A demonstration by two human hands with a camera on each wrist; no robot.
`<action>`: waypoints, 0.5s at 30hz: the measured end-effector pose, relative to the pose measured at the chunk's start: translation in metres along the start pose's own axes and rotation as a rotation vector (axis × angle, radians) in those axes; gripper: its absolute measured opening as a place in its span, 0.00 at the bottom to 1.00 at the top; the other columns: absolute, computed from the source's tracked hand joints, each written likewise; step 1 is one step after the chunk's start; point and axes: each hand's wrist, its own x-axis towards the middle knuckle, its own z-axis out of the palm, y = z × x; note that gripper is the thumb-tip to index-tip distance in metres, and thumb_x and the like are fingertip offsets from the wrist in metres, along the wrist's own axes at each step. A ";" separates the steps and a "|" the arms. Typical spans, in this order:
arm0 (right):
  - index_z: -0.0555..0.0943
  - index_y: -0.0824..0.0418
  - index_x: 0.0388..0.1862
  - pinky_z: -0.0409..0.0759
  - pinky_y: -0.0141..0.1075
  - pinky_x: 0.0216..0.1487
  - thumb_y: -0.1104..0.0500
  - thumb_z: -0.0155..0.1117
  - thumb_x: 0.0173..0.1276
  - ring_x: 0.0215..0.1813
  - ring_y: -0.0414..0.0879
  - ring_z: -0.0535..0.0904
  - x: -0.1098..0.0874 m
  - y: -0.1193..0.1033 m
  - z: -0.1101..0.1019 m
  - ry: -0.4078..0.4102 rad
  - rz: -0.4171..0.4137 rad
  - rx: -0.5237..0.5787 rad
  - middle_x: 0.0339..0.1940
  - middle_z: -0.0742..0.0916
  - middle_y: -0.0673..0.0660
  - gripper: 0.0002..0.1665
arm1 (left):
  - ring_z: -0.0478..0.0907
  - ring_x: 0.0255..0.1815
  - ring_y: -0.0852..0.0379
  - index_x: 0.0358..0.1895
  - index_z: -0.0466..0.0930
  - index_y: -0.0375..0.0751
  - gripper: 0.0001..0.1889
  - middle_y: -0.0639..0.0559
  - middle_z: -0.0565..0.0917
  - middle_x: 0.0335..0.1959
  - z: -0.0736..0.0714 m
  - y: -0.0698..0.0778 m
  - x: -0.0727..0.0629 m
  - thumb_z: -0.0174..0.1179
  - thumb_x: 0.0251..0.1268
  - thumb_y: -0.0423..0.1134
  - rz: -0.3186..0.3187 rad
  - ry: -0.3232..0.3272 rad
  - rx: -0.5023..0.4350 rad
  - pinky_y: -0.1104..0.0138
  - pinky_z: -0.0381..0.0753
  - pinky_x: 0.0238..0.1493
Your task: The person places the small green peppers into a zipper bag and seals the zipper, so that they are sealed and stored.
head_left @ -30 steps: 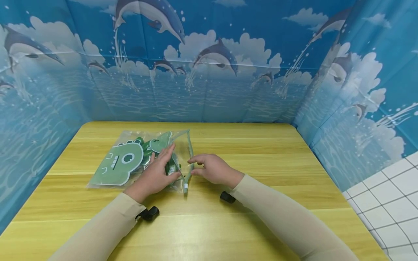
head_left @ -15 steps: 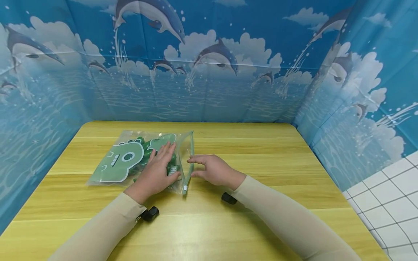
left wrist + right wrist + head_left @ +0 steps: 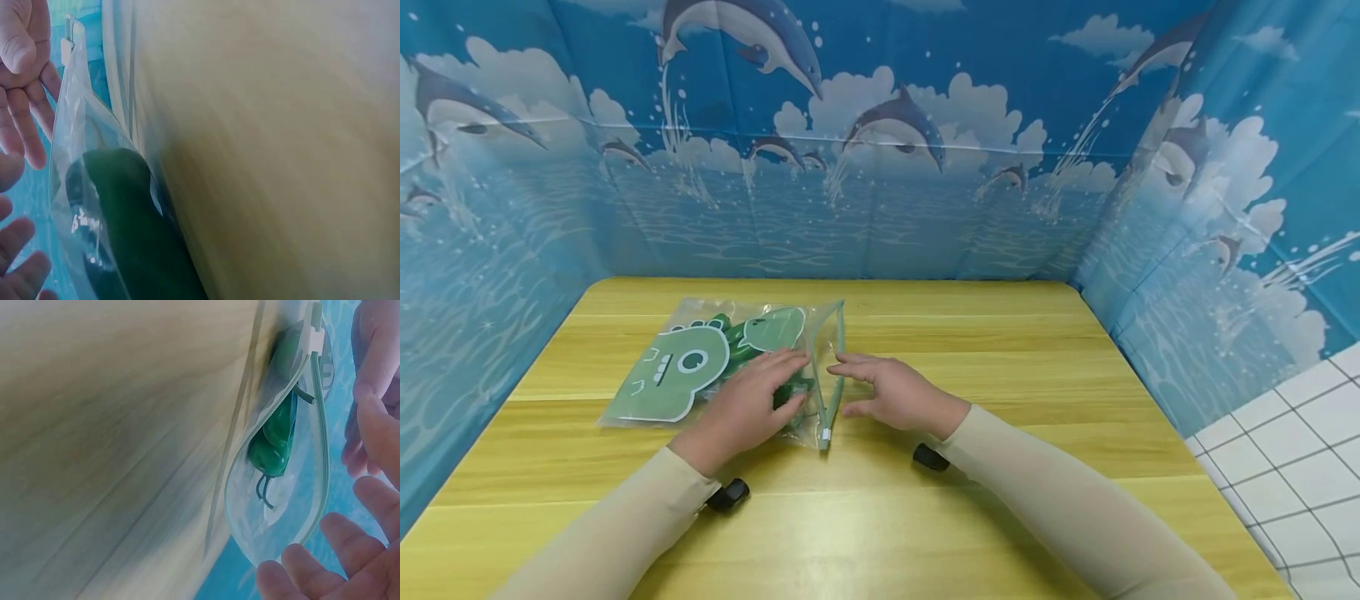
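A clear slider-zip bag (image 3: 811,321) with a green cartoon dinosaur print lies on the left half of the table. Over its right part hovers or rests my left hand (image 3: 741,408), fingers slightly bent; contact cannot be told. My right hand (image 3: 898,393) is beside the zip edge, thumb and fingers spread apart, holding nothing. The right wrist view shows the bag's mouth (image 3: 320,444) gaping, with glossy green rounded things (image 3: 275,440) with thin dark strands inside. A white slider (image 3: 826,434) sits at the near end of the zip. In the left wrist view a smooth green thing (image 3: 131,194) fills the bag.
The wood-grain table (image 3: 1000,358) extends right of the bag and in front of both arms. A blue dolphin-print curtain (image 3: 880,208) encloses the back and sides. White tiles (image 3: 1300,458) show at the lower right.
The bag's zip edge shifted slightly right, then stayed put. My left hand has drawn back a little toward me and its fingers bend more. The right fingers have parted a little more.
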 end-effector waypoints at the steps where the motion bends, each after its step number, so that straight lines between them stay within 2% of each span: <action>1: 0.71 0.50 0.81 0.75 0.50 0.76 0.51 0.75 0.70 0.84 0.53 0.65 0.000 0.000 0.000 -0.006 0.001 -0.002 0.86 0.67 0.55 0.42 | 0.73 0.77 0.39 0.74 0.76 0.42 0.29 0.43 0.78 0.74 -0.001 0.000 -0.002 0.67 0.73 0.44 0.009 -0.005 0.007 0.41 0.71 0.76; 3: 0.71 0.50 0.81 0.74 0.51 0.77 0.51 0.76 0.69 0.85 0.54 0.62 -0.001 -0.001 -0.001 -0.017 -0.003 -0.002 0.86 0.66 0.55 0.43 | 0.78 0.72 0.40 0.70 0.80 0.42 0.26 0.43 0.81 0.70 -0.003 0.001 -0.006 0.68 0.72 0.44 0.032 -0.009 0.026 0.43 0.79 0.69; 6: 0.70 0.49 0.82 0.70 0.53 0.79 0.51 0.77 0.69 0.87 0.54 0.59 -0.002 -0.002 -0.001 -0.029 -0.001 0.001 0.87 0.64 0.55 0.45 | 0.83 0.66 0.45 0.66 0.83 0.42 0.24 0.46 0.84 0.65 -0.005 0.001 -0.011 0.70 0.70 0.45 0.068 -0.025 0.065 0.48 0.84 0.63; 15: 0.70 0.47 0.82 0.63 0.56 0.83 0.50 0.77 0.67 0.88 0.58 0.54 -0.004 -0.004 -0.002 -0.055 -0.011 -0.002 0.88 0.62 0.54 0.46 | 0.84 0.61 0.51 0.60 0.87 0.47 0.22 0.54 0.86 0.59 -0.007 0.003 -0.023 0.74 0.66 0.48 0.177 -0.089 0.136 0.52 0.85 0.62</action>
